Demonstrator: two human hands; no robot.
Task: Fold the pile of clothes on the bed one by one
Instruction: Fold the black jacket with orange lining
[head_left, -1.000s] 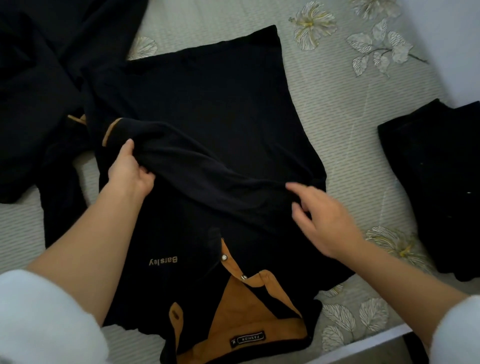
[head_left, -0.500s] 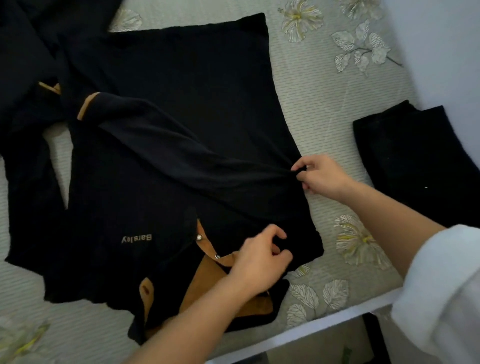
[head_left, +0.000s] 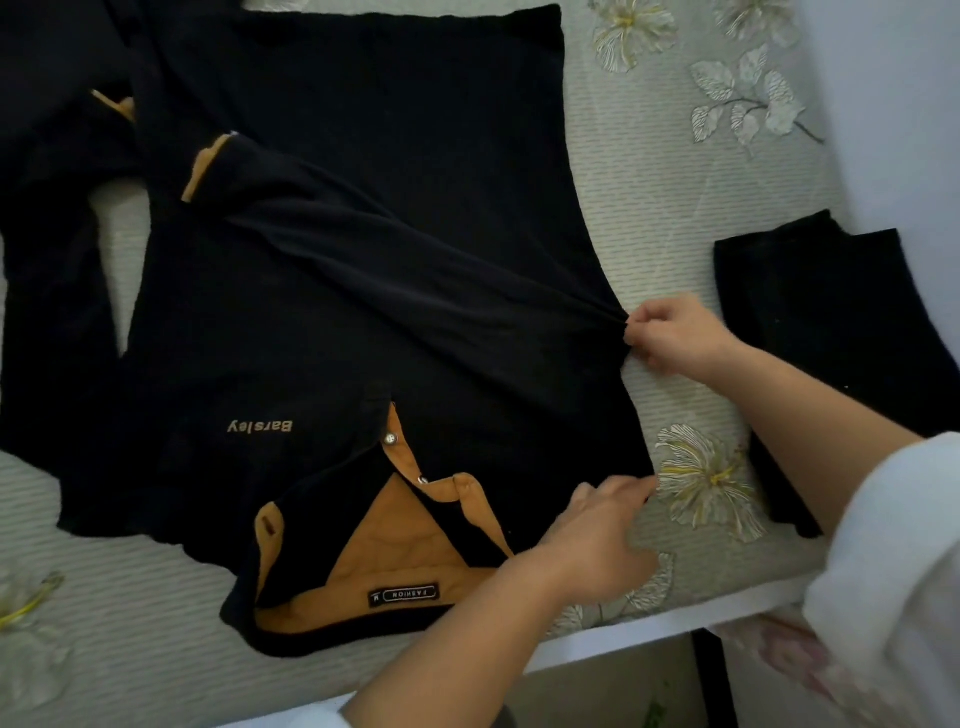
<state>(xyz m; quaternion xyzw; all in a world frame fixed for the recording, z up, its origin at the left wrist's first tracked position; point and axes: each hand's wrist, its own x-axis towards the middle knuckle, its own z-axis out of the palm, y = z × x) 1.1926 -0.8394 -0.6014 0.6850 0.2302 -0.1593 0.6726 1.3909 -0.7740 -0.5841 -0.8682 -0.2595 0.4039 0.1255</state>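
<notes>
A black polo shirt (head_left: 363, 249) with an orange collar lies face up on the bed, collar toward me. One long sleeve with an orange cuff (head_left: 205, 167) lies folded diagonally across its chest. My right hand (head_left: 680, 340) pinches the shirt's right side edge where that sleeve starts. My left hand (head_left: 597, 535) reaches across the collar, its fairly straight fingers touching the shirt's near right shoulder corner. More dark unfolded clothes (head_left: 47, 135) lie at the far left, partly under the shirt.
A folded black garment (head_left: 841, 332) lies on the bed to the right, near the pale wall (head_left: 893, 104). The flowered grey bed sheet (head_left: 675, 182) shows between them. The bed's white front edge (head_left: 649, 631) runs below my left hand.
My left hand let go of the sleeve, crossed over the collar and now reaches the right shoulder corner. My right hand took hold of the shirt's right edge and keeps it.
</notes>
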